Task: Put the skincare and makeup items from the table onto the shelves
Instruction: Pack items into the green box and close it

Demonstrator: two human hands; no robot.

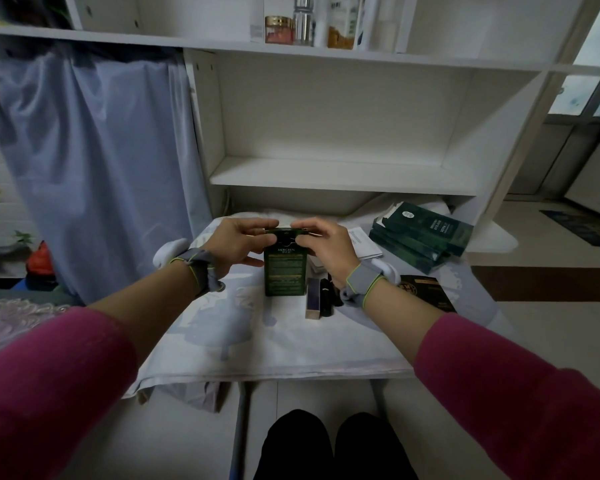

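On the cloth-covered table, near its middle, a tall green box stood upright, below the bare shelf. The left hand and right hand each pinched its top end, fingers curled over the flap. It looked like thin printed card: light, stiff along its edges but easily dented, and slick on its faces. The flap might give if it alone bore the weight, so a grip round the body seemed safer. Just beside it lay a slim lipstick box; farther right, a stack of dark green boxes.
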